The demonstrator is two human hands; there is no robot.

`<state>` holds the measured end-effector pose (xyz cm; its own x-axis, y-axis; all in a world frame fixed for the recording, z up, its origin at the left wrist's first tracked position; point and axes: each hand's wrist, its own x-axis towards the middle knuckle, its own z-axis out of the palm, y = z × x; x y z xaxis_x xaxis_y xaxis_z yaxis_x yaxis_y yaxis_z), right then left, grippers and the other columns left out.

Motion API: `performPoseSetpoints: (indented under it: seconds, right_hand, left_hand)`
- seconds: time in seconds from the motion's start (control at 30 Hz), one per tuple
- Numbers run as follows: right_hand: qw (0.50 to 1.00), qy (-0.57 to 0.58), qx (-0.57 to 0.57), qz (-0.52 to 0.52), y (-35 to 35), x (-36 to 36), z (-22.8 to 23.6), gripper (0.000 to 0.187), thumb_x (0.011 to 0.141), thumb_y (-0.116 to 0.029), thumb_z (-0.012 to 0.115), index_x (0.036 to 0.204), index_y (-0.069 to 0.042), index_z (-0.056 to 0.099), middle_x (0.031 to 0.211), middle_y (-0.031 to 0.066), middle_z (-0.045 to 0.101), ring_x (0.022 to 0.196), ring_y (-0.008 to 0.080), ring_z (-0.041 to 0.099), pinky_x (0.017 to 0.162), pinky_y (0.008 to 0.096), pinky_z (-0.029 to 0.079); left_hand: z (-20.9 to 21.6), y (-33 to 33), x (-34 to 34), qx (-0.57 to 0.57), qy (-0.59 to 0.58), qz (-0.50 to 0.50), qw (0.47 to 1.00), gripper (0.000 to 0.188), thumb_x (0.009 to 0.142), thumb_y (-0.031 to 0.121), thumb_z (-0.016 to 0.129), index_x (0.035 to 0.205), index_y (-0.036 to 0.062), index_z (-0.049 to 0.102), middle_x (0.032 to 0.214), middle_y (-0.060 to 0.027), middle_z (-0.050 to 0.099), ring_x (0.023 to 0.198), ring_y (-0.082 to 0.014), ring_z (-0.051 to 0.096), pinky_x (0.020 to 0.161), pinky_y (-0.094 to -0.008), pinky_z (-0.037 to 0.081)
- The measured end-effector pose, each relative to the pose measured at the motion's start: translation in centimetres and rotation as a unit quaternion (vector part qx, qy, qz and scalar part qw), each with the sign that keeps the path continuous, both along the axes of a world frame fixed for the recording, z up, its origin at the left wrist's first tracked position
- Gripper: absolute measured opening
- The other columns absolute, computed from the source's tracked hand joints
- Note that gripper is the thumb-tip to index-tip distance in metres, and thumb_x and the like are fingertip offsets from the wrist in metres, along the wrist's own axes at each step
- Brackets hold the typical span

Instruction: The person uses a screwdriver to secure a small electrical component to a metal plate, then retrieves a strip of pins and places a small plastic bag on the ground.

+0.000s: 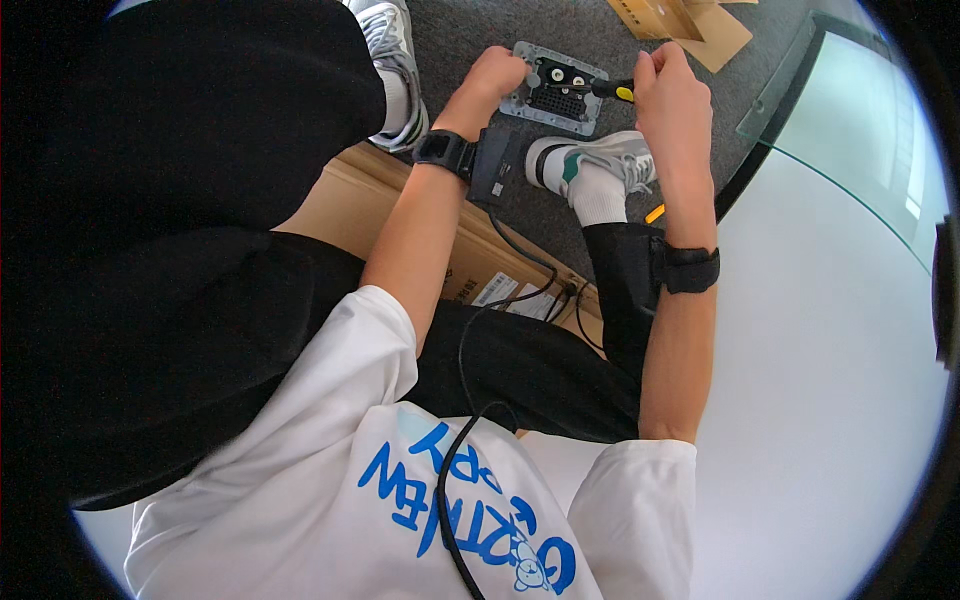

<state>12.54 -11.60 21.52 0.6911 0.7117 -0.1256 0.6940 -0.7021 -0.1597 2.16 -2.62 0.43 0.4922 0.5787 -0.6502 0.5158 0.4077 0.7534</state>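
Observation:
A flat grey rectangular housing (517,112) lies on the floor at the top middle, with a black grid-like inner part (560,98) and two round pale pieces in it. My left hand (494,76) has its fingers curled at the housing's left edge, gripping it there. A screwdriver (618,90) with a black and yellow handle is in my right hand (676,98), whose fingers are closed on the handle's end. Its thin shaft points left across the black part; whether the tip touches anything I cannot tell.
Just below the housing is my shoe (590,160); another shoe (392,70) stands to its left. A long cardboard box (350,195) lies under my legs. An open carton (690,30) sits at the far right, beside a glass panel (830,120). A black cable (463,360) runs from my left forearm.

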Motion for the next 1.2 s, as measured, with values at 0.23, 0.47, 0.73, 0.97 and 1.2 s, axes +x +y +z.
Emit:
performPoseSetpoints:
  seconds: [0.23, 0.47, 0.73, 0.97, 1.2]
  right_hand:
    - [0.993, -0.059, 0.014, 0.101, 0.6, -1.5, -0.2, 0.026, 0.098, -0.031, 0.058, 0.1, -0.005, 0.059, 0.088, 0.0224, 0.07, 0.083, 0.0462, 0.068, 0.073, 0.0515, 0.056]
    - [0.99, -0.011, -0.006, 0.14, -0.3, -4.3, 2.3, 0.032, 0.088, -0.021, 0.062, 0.11, -0.003, 0.048, 0.107, 0.0245, 0.055, 0.084, 0.0478, 0.067, 0.074, 0.0517, 0.057]
    - [0.986, -0.025, 0.008, 0.164, -0.5, -3.9, 1.8, 0.034, 0.09, -0.02, 0.062, 0.114, -0.003, 0.046, 0.103, 0.0275, 0.059, 0.086, 0.0481, 0.067, 0.073, 0.0518, 0.058]
    - [0.989, -0.053, -0.134, 0.037, 0.9, -4.3, 2.2, 0.04, 0.101, -0.042, 0.048, 0.109, -0.003, 0.053, 0.102, 0.0255, 0.064, 0.088, 0.0471, 0.068, 0.073, 0.0498, 0.057]
    - [0.98, -0.065, 0.07, 0.173, -1.1, -4.3, 3.4, 0.031, 0.094, -0.03, 0.063, 0.114, -0.009, 0.056, 0.109, 0.0213, 0.06, 0.087, 0.0437, 0.067, 0.074, 0.0478, 0.056]
  left_hand:
    - [-1.7, 0.0, -0.8, -0.022, -0.079, -0.026, 0.996, 0.051, 0.079, 0.019, 0.08, 0.12, -0.0035, 0.061, 0.098, -0.0095, 0.067, 0.08, -0.0197, 0.061, 0.075, -0.0394, 0.048]
    - [-0.8, -0.2, 0.7, 0.02, -0.017, 0.009, 1.0, 0.033, 0.076, 0.021, 0.079, 0.101, -0.0001, 0.073, 0.094, -0.0177, 0.073, 0.09, -0.0333, 0.07, 0.078, -0.047, 0.054]
    - [1.6, 5.3, 0.9, 0.081, -0.273, -0.016, 0.958, 0.044, 0.079, 0.013, 0.075, 0.118, -0.0031, 0.062, 0.103, -0.0133, 0.07, 0.09, -0.0238, 0.065, 0.081, -0.0352, 0.053]
    - [8.7, 4.0, -0.3, 0.068, -0.412, -0.359, 0.835, 0.03, 0.088, 0.007, 0.065, 0.118, 0.0063, 0.066, 0.101, -0.0027, 0.069, 0.09, -0.0137, 0.065, 0.079, -0.0306, 0.054]
    - [9.6, 3.1, 0.3, 0.086, -0.331, -0.324, 0.882, 0.035, 0.08, 0.017, 0.08, 0.112, 0.008, 0.069, 0.099, -0.0026, 0.069, 0.078, -0.0125, 0.064, 0.073, -0.0286, 0.052]
